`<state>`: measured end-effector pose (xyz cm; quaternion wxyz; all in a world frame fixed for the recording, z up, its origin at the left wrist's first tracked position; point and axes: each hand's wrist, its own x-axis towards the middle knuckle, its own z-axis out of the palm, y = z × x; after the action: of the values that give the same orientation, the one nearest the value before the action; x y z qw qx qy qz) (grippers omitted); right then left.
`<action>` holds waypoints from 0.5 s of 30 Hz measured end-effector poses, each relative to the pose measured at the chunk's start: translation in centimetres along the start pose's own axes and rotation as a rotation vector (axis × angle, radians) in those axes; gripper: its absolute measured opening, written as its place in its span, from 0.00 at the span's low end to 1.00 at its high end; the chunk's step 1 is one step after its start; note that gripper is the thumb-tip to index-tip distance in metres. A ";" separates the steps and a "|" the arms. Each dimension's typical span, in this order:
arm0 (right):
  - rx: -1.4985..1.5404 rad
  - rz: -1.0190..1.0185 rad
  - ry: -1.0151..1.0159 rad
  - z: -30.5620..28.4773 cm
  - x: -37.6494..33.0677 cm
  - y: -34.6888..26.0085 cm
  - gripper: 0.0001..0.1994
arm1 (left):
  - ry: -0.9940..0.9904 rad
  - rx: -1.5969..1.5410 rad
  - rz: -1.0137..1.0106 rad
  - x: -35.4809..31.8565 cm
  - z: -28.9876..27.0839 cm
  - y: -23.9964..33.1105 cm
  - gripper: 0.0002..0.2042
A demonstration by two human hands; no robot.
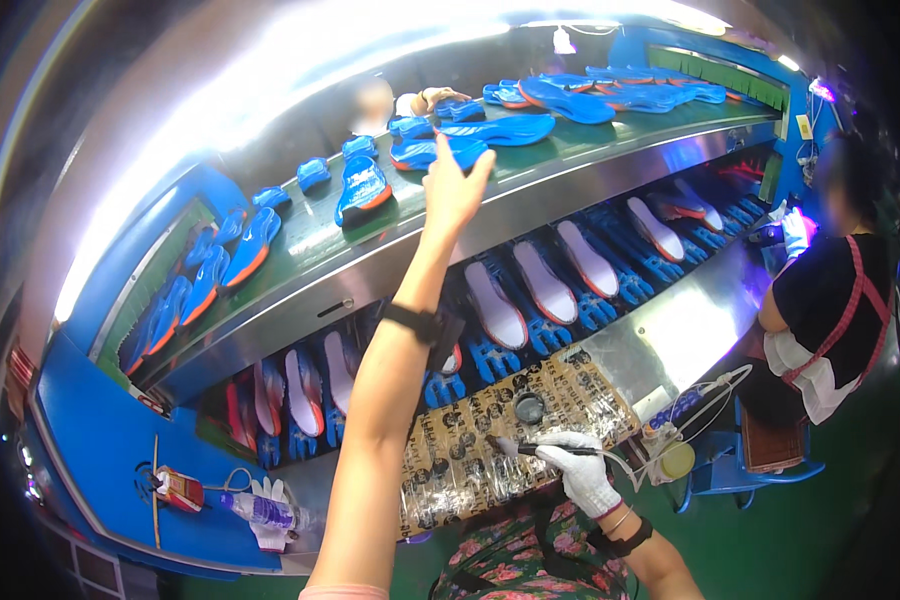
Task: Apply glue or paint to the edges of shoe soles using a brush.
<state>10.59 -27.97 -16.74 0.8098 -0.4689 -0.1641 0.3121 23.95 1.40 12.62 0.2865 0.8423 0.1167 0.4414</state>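
Observation:
My bare left hand (457,195) reaches up to the upper conveyor with index finger and thumb spread apart. The fingers lie over the near side of a blue shoe sole (410,153); whether they press on it is hard to see. My right hand (582,470), in a white knit glove, grips a dark-handled brush (515,447). The brush tip points left, above a work surface covered with printed tape (460,490). A small round dark dish (529,407) stands on that surface, just beyond the brush.
More blue soles with orange edges (253,245) line the upper green belt (400,205). Shoe uppers with pale undersides (495,305) and blue clamps (494,358) fill the lower level. A co-worker (830,290) sits at right. A bottle (260,510) and glove lie left.

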 end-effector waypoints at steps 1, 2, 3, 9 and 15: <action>0.009 0.015 0.019 0.6 -0.1 -0.5 0.08 | -0.039 0.155 -0.084 1.0 0.9 -0.8 0.51; 0.052 0.019 0.043 1.1 -0.1 -0.5 0.07 | -0.079 0.308 -0.167 1.9 1.7 -1.8 0.52; 0.056 0.024 0.043 1.1 -0.3 -0.5 0.07 | -0.065 0.413 -0.202 2.9 2.4 -3.2 0.48; 0.082 0.013 0.020 0.1 -1.1 0.7 0.09 | 0.246 0.298 -0.085 4.2 -0.4 -7.9 0.27; 0.057 -0.024 0.099 -1.5 -0.7 -0.9 0.08 | 0.244 -0.578 -0.162 -2.7 -6.2 -4.3 0.16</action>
<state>11.27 -29.76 -16.73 0.8337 -0.4585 -0.1204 0.2832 17.57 6.00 11.04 0.5319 0.6551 0.0867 0.5295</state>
